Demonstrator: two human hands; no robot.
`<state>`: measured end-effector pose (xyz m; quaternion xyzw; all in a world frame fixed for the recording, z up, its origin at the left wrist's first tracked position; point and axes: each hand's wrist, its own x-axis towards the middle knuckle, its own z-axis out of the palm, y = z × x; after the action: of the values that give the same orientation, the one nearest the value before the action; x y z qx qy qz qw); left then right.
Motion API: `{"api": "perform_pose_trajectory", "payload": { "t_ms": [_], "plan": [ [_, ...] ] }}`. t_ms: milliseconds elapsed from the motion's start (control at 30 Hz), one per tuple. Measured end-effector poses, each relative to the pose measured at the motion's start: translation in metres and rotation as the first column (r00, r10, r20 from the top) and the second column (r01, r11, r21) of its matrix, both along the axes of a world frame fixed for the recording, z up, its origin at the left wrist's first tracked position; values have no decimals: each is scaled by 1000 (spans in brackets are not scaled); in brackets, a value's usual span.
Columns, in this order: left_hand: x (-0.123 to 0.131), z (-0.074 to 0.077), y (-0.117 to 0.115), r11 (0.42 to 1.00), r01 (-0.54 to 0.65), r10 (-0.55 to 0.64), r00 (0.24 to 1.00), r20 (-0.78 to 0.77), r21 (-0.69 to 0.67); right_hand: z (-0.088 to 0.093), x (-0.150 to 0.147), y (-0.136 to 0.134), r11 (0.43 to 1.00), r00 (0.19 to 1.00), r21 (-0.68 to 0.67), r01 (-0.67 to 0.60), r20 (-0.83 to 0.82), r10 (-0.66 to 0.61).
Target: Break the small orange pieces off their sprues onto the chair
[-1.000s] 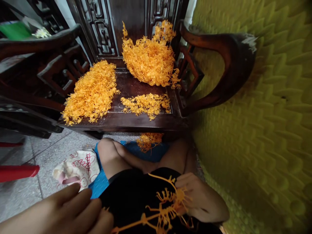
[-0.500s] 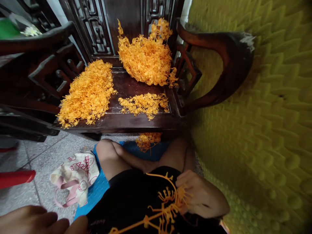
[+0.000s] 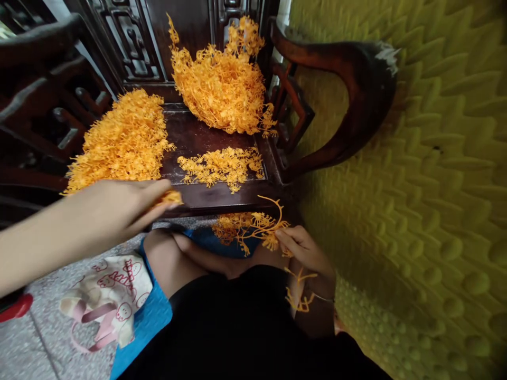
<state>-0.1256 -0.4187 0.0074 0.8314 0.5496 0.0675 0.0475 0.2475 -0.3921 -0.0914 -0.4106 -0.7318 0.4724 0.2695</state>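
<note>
My right hand (image 3: 311, 250), above my lap on the right, pinches an orange branched plastic stem (image 3: 261, 230); its thin curved tip points up and clawed sprigs hang around the fingers. Stretched over the front left of the chair seat, my left hand (image 3: 132, 203) has its fingers pressed together on a small orange plastic piece (image 3: 171, 197). Just behind it lies the large left pile of orange plastic sprigs (image 3: 122, 140). A bigger heap of orange pieces (image 3: 222, 87) rises against the chair back, and a thin scatter of sprigs (image 3: 224, 166) lies at the seat's front right.
The dark carved wooden chair (image 3: 209, 198) stands before me, its curved armrest (image 3: 368, 100) beside a yellow-green embossed wall (image 3: 435, 200). More orange pieces (image 3: 229, 227) lie below the seat edge. A cloth bag with pink straps (image 3: 114, 295) rests left, by a blue sheet (image 3: 154, 316).
My left hand has moved from the lower left up to the chair's front edge. The right hand has risen forward with the orange stem. The view has shifted slightly.
</note>
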Motion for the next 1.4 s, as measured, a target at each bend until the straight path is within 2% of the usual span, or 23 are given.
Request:
{"api": "perform_pose_trajectory", "payload": {
  "t_ms": [100, 200, 300, 433, 533, 633, 800, 933, 1067, 1267, 1333, 1400],
  "plan": [
    [45, -21, 68, 993, 112, -117, 984, -138, -40, -5, -4, 4, 996, 995, -37, 78, -54, -80],
    [70, -48, 116, 995, 62, -43, 970, -240, 72, -10, -3, 6, 988, 985, -54, 143, -93, -148],
    [78, -67, 145, 989, 64, -35, 978, -208, 137, -13, -2, 8, 975, 968, -70, 213, -123, -220],
    [76, -79, 167, 992, 87, -85, 996, -34, 86, -16, 2, 11, 959, 953, -106, 262, -125, -274],
    [69, -82, 177, 999, 45, -44, 993, 109, -2, -19, 5, 13, 950, 944, -124, 288, -133, -303],
    [59, -83, 184, 996, -35, 48, 987, 151, -84, -21, 5, 15, 946, 940, -132, 296, -134, -313],
    [49, -79, 189, 995, -7, 31, 971, 235, -101, -21, 3, 14, 949, 946, -122, 292, -109, -305],
    [46, -78, 188, 988, -70, 118, 919, 376, -139, -22, 2, 12, 948, 947, -110, 298, -93, -308],
    [44, -80, 186, 980, -63, 151, 848, 508, -187, -24, 1, 11, 945, 940, -92, 315, -107, -324],
    [42, -84, 183, 979, -112, 186, 825, 534, -168, -25, -2, 11, 938, 933, -82, 337, -107, -344],
    [41, -85, 180, 983, -144, 183, 842, 507, -115, -25, -3, 11, 939, 933, -79, 334, -109, -342],
    [39, -86, 177, 987, -157, 161, 891, 425, -45, -26, -5, 11, 933, 925, -79, 351, -128, -359]
  ]
}}
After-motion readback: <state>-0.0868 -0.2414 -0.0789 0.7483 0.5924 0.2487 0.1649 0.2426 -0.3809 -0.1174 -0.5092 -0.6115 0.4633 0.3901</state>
